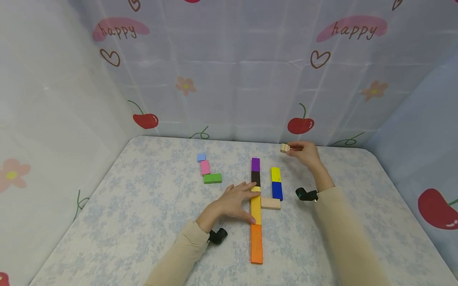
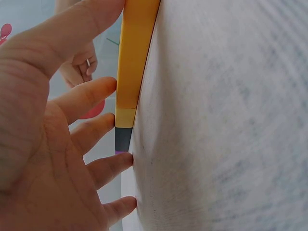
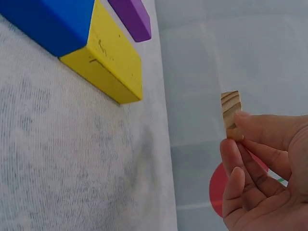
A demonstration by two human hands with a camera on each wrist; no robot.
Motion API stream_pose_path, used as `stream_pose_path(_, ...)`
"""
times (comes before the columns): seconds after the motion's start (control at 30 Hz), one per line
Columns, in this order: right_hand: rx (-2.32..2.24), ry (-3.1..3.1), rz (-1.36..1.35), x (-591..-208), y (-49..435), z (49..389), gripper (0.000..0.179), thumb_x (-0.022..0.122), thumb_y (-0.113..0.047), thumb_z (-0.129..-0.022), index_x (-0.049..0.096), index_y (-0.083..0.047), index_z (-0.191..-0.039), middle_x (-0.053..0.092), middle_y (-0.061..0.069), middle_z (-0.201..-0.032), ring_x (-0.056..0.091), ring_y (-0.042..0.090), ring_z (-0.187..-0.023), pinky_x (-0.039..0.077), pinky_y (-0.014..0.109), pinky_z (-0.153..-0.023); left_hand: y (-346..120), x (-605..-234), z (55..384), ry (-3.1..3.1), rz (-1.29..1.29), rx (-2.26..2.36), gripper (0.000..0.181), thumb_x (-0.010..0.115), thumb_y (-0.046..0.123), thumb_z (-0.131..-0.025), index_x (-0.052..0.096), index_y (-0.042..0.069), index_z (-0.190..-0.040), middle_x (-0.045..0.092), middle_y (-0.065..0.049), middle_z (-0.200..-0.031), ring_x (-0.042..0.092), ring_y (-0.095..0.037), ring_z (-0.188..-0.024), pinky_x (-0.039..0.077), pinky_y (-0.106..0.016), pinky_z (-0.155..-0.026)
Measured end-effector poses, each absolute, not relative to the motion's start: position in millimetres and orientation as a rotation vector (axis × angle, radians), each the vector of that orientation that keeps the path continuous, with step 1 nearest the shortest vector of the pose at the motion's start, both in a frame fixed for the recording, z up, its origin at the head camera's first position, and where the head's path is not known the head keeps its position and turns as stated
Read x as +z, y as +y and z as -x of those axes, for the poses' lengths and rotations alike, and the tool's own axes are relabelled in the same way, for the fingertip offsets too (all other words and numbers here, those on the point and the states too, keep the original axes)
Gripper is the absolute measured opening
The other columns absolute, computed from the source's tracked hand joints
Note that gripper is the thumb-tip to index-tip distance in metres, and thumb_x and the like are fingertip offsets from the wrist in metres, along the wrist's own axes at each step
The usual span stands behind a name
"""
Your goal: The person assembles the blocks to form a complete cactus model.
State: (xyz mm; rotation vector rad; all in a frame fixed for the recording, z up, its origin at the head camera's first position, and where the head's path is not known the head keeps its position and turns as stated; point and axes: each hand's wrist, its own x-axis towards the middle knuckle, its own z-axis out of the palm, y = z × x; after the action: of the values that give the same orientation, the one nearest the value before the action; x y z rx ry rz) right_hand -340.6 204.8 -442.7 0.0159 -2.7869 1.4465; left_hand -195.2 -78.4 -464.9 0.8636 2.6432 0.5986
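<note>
My right hand (image 1: 304, 154) pinches a small natural-wood block (image 1: 284, 148) between thumb and fingers, above the table's far edge; its grain shows in the right wrist view. Spread fingers of my left hand (image 1: 231, 201) rest against a golden-yellow block (image 1: 256, 214) in a straight column. That column has a purple block (image 1: 255, 164) at its far end, then a black block (image 1: 255, 178), and an orange block (image 1: 256, 244) at the near end. A plain wooden block (image 1: 270, 203) sticks out rightward from it, with a blue block (image 1: 277, 190) and a yellow block (image 1: 275, 174) beyond.
Left of the column lie a light-blue block (image 1: 201, 157), a pink block (image 1: 205, 167) and a green block (image 1: 212, 178), arranged in steps. A printed curtain (image 1: 232, 99) hangs behind the patterned tabletop (image 1: 143, 222). Each wrist carries a small black camera.
</note>
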Motion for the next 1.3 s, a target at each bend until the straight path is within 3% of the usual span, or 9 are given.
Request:
stream_pose_path(0.23,1.463,-2.834,-0.115,-430.9,178.8,341.1,0.04,0.067,-0.013,-0.093,0.061,-0.001,-0.13,0.063,0.023,-0.122,0.058,0.034,-0.108,0.052,0.046,-0.097,-78.1,-465.0,195.6,2.64,-0.867,0.598,0.087,0.078,0.056,-0.074,0.044,0.026,-0.149,0.02,0.001,-0.164,0.018,-0.03,-0.151,0.012,-0.061,-0.119)
stream_pose_path(0.97,1.531,-2.874,-0.274,-437.9,132.2,359.7,0.037,0.066,-0.01,-0.092,0.062,0.002,-0.127,0.061,0.023,-0.127,0.058,0.037,-0.114,0.049,0.048,-0.101,-78.2,-462.3,195.9,2.638,-0.87,0.594,0.087,0.079,0.055,-0.075,0.044,0.026,-0.149,0.021,0.002,-0.164,0.018,-0.03,-0.151,0.013,-0.061,-0.118)
stream_pose_path(1.3,1.48,-2.906,-0.288,-446.0,124.1,363.3,0.034,0.068,-0.01,-0.09,0.066,-0.001,-0.123,0.063,0.021,-0.122,0.057,0.035,-0.108,0.05,0.047,-0.099,-78.8,-465.1,197.8,2.644,-0.877,0.581,0.086,0.078,0.056,-0.075,0.043,0.027,-0.149,0.02,0.003,-0.164,0.018,-0.03,-0.151,0.014,-0.062,-0.118)
